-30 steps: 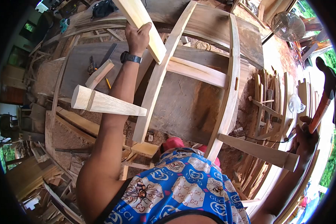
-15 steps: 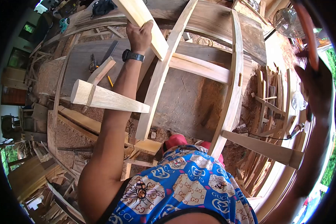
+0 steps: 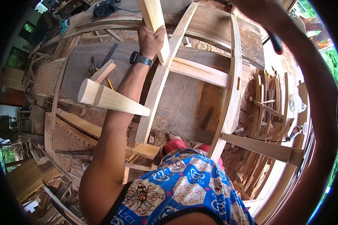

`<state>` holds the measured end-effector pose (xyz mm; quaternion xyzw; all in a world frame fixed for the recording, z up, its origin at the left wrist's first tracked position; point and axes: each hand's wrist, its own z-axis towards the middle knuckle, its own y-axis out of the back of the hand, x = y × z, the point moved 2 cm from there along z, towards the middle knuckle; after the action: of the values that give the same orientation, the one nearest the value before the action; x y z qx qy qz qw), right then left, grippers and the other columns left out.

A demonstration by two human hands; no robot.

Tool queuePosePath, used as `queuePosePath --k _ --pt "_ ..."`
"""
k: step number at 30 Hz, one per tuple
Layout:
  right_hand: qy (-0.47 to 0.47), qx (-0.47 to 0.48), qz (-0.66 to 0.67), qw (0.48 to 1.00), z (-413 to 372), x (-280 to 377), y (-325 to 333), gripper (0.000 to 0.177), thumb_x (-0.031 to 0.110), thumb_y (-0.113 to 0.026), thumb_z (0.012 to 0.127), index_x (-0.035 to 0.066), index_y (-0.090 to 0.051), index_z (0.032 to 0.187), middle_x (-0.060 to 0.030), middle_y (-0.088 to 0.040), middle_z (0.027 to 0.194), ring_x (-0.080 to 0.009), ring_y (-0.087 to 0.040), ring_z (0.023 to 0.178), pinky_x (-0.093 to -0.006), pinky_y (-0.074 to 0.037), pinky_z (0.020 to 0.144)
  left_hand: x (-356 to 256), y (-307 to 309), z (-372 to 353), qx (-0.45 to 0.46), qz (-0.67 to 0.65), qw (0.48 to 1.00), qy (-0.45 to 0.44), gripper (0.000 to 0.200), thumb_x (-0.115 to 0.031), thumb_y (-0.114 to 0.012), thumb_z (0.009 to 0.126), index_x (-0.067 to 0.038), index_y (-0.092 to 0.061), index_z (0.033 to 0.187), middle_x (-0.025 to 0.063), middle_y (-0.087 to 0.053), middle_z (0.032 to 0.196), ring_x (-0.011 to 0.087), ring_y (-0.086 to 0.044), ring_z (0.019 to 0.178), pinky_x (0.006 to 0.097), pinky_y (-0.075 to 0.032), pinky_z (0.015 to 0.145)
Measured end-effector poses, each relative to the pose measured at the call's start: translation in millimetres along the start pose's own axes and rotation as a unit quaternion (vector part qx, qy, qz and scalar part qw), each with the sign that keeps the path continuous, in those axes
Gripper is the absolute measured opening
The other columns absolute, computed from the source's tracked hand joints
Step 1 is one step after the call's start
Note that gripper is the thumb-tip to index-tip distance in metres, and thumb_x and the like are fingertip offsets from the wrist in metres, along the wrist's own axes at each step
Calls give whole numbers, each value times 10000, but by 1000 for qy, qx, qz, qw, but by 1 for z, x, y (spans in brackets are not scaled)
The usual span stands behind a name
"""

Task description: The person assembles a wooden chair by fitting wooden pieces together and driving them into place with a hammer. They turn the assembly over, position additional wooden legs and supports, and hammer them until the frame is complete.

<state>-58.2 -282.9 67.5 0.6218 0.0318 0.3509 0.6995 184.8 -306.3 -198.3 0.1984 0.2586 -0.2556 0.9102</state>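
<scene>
- The slat (image 3: 153,17): pale planed wood, flat and straight-edged; it stands steep, nearly upright; my left hand (image 3: 151,37) is wrapped round it near its lower end; that cut end rests against the frame's left rail
- The frame (image 3: 158,86): two long curved pale rails joined by a flat crosspiece (image 3: 199,72); a dark mortise slot shows in the right rail

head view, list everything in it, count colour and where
curved frame: one, pale wood, centre, on the slab
slab: one, grey-brown, under the frame
tapered legs: two, pale, sticking out either side of the frame
board: one, pale, top centre
pencil: one, yellow, on the slab, left
offcuts: many, brown, right
watch: one, black, left wrist
shirt: one, blue patterned, bottom
left hand: one, gripping the board
right arm: one, raised along right edge, grip unclear
</scene>
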Motion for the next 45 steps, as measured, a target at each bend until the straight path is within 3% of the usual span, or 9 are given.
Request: queuePosePath --k 6,12,20,24,28,32,34,40,45 --pt "103 75 -166 978 28 -26 -15 169 47 -523 898 -7 -616 1028 -203 -655 914 -325 -644 883 -449 -515 797 22 -8 -14 26 51 998 28 342 -258 -674 818 51 -563 916 257 -599 835 429 -598 773 497 -490 726" --pt "301 -188 -23 935 49 -46 -39 247 204 -653 891 7 -608 1033 -215 -670 845 -347 -690 832 -464 -523 786 -5 0 -7 26 12 1000 8 315 -198 -678 818 58 -562 961 239 -616 870 427 -611 810 507 -489 742" --pt "262 -45 -148 953 51 -24 -25 275 112 -727 820 36 -618 1061 -211 -676 911 -394 -667 864 -487 -514 793 0 -1 -9 34 48 998 12 370 -226 -685 830 68 -554 1012 266 -616 917 444 -604 847 514 -487 791" --pt "8 7 12 1000 44 -13 -42 110 23 -518 872 -10 -606 931 -166 -665 893 -312 -646 871 -459 -516 819 20 -10 -16 48 56 996 46 384 -228 -682 825 56 -542 1043 266 -612 934 456 -597 854 522 -484 796" --pt "268 26 -219 938 28 -14 -21 232 6 -492 830 -21 -624 1019 -198 -658 977 -314 -647 931 -442 -518 885 4 -3 -15 68 32 997 12 373 -216 -680 813 31 -539 1053 252 -618 944 454 -599 861 514 -488 791" --pt "-76 41 -60 994 8 28 -23 229 56 -466 867 -10 -634 1008 -214 -662 995 -347 -650 963 -439 -516 889 -11 0 -12 57 -31 997 36 285 -179 -656 804 1 -592 1016 216 -648 891 415 -643 834 471 -524 732" --pt "223 17 -219 950 43 -45 -61 168 44 -536 796 -1 -648 913 -202 -681 948 -366 -654 973 -457 -517 856 -9 2 -17 162 -45 978 125 175 -148 -634 796 3 -636 886 193 -671 849 356 -681 812 440 -538 707" --pt "168 44 -200 964 32 -35 -45 190 55 -592 774 27 -651 952 -206 -676 994 -378 -643 997 -454 -498 855 57 -36 -47 89 -36 995 -29 239 -220 -636 744 -19 -671 869 164 -695 848 318 -680 804 402 -528 683" --pt "186 24 -169 968 6 -23 -43 170 75 -639 816 -2 -634 968 -204 -664 992 -382 -630 980 -468 -482 849 11 4 -61 88 -79 986 121 239 -205 -621 755 -24 -674 902 167 -696 859 323 -678 804 412 -530 707"
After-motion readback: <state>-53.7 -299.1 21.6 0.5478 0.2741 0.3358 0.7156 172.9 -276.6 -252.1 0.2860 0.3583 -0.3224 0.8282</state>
